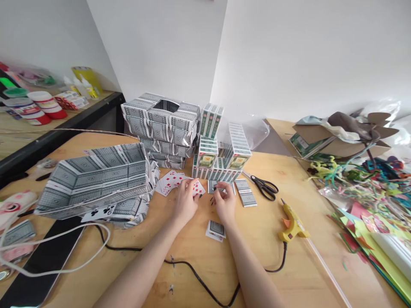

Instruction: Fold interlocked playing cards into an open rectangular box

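Note:
My left hand (186,203) is closed on a playing card (199,188) with red diamonds, held face up by its near edge. Beside it, more face-up red cards (170,181) lie fanned on the wood. My right hand (225,202) has its fingers curled together over grey-backed cards (212,185); what they pinch, if anything, is hidden. To its right lies a grey-backed card strip (245,193). Nearer me is a small folded card piece (216,229).
Behind stand a grey card-covered box structure (160,119) and stacked card packs (208,159). An open card-covered tray (96,175) is at left. Scissors (266,188) and a yellow glue gun (290,222) lie right, its black cord (199,278) crossing under my arms. Craft scraps (362,188) fill the far right.

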A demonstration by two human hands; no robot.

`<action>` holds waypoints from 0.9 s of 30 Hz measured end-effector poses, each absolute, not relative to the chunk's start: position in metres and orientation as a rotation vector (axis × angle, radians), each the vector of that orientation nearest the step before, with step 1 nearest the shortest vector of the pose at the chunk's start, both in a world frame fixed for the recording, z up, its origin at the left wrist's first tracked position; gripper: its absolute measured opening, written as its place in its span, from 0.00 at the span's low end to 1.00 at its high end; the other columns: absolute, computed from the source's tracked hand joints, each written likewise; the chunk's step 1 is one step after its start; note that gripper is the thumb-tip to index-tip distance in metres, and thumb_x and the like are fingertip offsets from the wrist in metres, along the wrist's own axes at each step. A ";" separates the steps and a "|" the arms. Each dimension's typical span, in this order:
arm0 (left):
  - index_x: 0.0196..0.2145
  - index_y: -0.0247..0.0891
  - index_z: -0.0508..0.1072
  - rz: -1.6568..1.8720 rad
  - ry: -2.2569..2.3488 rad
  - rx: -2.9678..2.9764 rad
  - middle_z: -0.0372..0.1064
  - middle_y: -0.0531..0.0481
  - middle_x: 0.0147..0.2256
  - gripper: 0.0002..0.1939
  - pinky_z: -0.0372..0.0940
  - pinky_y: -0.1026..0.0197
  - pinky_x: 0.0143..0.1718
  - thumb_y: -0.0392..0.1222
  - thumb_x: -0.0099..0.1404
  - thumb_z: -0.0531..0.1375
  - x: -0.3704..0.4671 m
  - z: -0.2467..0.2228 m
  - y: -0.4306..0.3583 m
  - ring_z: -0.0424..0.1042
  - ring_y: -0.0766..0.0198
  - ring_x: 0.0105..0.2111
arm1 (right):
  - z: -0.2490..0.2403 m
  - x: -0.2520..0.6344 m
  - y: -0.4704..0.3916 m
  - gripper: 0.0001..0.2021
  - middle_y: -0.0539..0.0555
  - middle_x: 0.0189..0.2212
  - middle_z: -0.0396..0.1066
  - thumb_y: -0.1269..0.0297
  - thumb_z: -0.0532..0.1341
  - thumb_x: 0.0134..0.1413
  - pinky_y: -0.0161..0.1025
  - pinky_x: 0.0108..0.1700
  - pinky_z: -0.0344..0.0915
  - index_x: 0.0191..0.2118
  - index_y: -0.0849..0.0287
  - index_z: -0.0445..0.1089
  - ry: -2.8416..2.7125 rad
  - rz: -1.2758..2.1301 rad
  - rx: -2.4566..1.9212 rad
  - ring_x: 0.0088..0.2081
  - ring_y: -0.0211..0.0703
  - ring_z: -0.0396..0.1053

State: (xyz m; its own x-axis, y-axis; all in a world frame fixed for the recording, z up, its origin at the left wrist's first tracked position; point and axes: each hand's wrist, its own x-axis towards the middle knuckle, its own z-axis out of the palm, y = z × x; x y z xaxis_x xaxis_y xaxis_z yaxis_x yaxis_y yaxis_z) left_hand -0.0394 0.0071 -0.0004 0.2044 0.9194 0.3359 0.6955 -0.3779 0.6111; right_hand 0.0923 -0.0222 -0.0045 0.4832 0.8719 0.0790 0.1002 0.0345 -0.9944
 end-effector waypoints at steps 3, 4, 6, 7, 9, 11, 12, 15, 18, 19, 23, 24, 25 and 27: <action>0.49 0.42 0.61 1.098 1.320 2.068 0.58 0.46 0.43 0.24 0.59 0.56 0.47 0.27 0.54 0.53 -0.040 0.001 0.008 0.61 0.60 0.46 | -0.009 0.093 -0.020 0.12 0.53 0.34 0.69 0.62 0.57 0.45 0.32 0.19 0.59 0.39 0.58 0.67 -1.073 0.764 -1.455 0.17 0.31 0.59; 0.48 0.43 0.62 1.129 1.287 2.027 0.58 0.46 0.43 0.23 0.60 0.57 0.47 0.27 0.55 0.52 -0.040 0.000 0.008 0.63 0.61 0.44 | -0.009 0.094 -0.019 0.12 0.53 0.34 0.69 0.62 0.57 0.45 0.32 0.20 0.59 0.39 0.57 0.68 -1.118 0.763 -1.462 0.17 0.31 0.59; 0.46 0.43 0.64 1.190 1.237 1.914 0.57 0.47 0.43 0.22 0.63 0.58 0.43 0.27 0.55 0.52 -0.039 -0.001 0.008 0.66 0.64 0.39 | -0.010 0.095 -0.018 0.12 0.53 0.34 0.69 0.61 0.58 0.45 0.33 0.20 0.59 0.37 0.57 0.70 -1.168 0.762 -1.482 0.17 0.31 0.58; 0.46 0.42 0.64 1.221 1.210 1.841 0.57 0.47 0.44 0.21 0.64 0.59 0.42 0.28 0.55 0.52 -0.039 -0.001 0.009 0.67 0.66 0.36 | -0.010 0.097 -0.018 0.12 0.52 0.32 0.69 0.61 0.59 0.44 0.33 0.21 0.58 0.36 0.58 0.70 -1.171 0.759 -1.491 0.18 0.31 0.58; 0.46 0.41 0.65 1.275 1.150 1.678 0.58 0.46 0.44 0.20 0.65 0.61 0.40 0.30 0.55 0.54 -0.038 -0.002 0.010 0.68 0.68 0.34 | -0.009 0.099 -0.017 0.11 0.51 0.28 0.68 0.59 0.61 0.42 0.33 0.22 0.58 0.33 0.59 0.71 -1.146 0.763 -1.492 0.19 0.32 0.58; 0.45 0.40 0.65 1.318 1.105 1.480 0.60 0.46 0.44 0.20 0.65 0.62 0.39 0.34 0.53 0.57 -0.039 -0.002 0.013 0.68 0.67 0.34 | -0.007 0.101 -0.017 0.11 0.49 0.23 0.67 0.57 0.62 0.41 0.33 0.22 0.57 0.29 0.60 0.70 -1.090 0.814 -1.475 0.20 0.33 0.58; 0.45 0.40 0.66 1.322 1.084 1.360 0.62 0.46 0.44 0.20 0.65 0.62 0.39 0.36 0.52 0.59 -0.039 -0.001 0.015 0.69 0.66 0.35 | -0.006 0.102 -0.018 0.12 0.48 0.21 0.65 0.55 0.62 0.41 0.32 0.21 0.56 0.27 0.60 0.69 -1.047 0.848 -1.466 0.19 0.33 0.57; 0.43 0.37 0.68 1.218 0.930 0.950 0.68 0.46 0.40 0.18 0.65 0.61 0.36 0.42 0.54 0.59 -0.044 0.003 0.020 0.70 0.63 0.36 | -0.004 0.103 -0.019 0.14 0.45 0.15 0.60 0.53 0.62 0.42 0.31 0.18 0.52 0.27 0.60 0.66 -0.896 0.918 -1.429 0.16 0.31 0.54; 0.40 0.34 0.71 1.020 0.710 0.703 0.71 0.44 0.38 0.15 0.66 0.60 0.36 0.42 0.54 0.59 -0.050 0.008 0.023 0.70 0.61 0.36 | -0.001 0.103 -0.019 0.14 0.44 0.15 0.59 0.53 0.61 0.43 0.30 0.17 0.53 0.27 0.60 0.64 -0.822 0.942 -1.343 0.15 0.30 0.55; 0.39 0.33 0.72 0.977 0.675 0.675 0.71 0.44 0.38 0.15 0.66 0.61 0.37 0.40 0.53 0.60 -0.051 0.009 0.022 0.70 0.61 0.36 | -0.001 0.103 -0.019 0.13 0.44 0.16 0.60 0.54 0.61 0.44 0.30 0.17 0.54 0.28 0.60 0.63 -0.818 0.952 -1.315 0.15 0.30 0.55; 0.37 0.35 0.73 0.908 0.645 0.692 0.72 0.46 0.39 0.15 0.65 0.60 0.40 0.35 0.49 0.64 -0.049 0.009 0.018 0.70 0.61 0.38 | 0.002 0.101 -0.020 0.13 0.44 0.15 0.62 0.54 0.60 0.45 0.30 0.17 0.55 0.30 0.59 0.61 -0.841 0.982 -1.243 0.14 0.31 0.57; 0.38 0.36 0.72 0.899 0.640 0.711 0.71 0.46 0.39 0.16 0.64 0.59 0.41 0.35 0.49 0.64 -0.048 0.009 0.017 0.70 0.60 0.39 | 0.002 0.100 -0.020 0.13 0.44 0.15 0.63 0.55 0.60 0.46 0.30 0.17 0.55 0.30 0.58 0.60 -0.849 0.996 -1.229 0.15 0.31 0.58; 0.39 0.37 0.72 0.889 0.635 0.737 0.71 0.46 0.41 0.17 0.64 0.58 0.42 0.35 0.49 0.64 -0.047 0.009 0.017 0.69 0.60 0.41 | 0.002 0.099 -0.020 0.13 0.44 0.16 0.63 0.55 0.61 0.45 0.30 0.17 0.55 0.31 0.58 0.60 -0.856 1.012 -1.214 0.15 0.31 0.59; 0.42 0.38 0.71 0.869 0.632 0.814 0.69 0.45 0.43 0.20 0.63 0.56 0.44 0.35 0.49 0.64 -0.047 0.011 0.016 0.68 0.58 0.43 | 0.003 0.098 -0.020 0.14 0.45 0.18 0.66 0.56 0.62 0.44 0.30 0.18 0.57 0.31 0.57 0.59 -0.871 1.045 -1.184 0.16 0.32 0.61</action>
State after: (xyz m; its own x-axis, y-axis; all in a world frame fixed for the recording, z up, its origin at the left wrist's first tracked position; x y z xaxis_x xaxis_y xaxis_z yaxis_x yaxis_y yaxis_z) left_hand -0.0470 0.0162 0.0108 0.5051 0.8491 -0.1545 -0.4080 0.3927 0.8242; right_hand 0.0983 -0.0197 0.0027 0.3002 0.9539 0.0021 -0.1737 0.0568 -0.9832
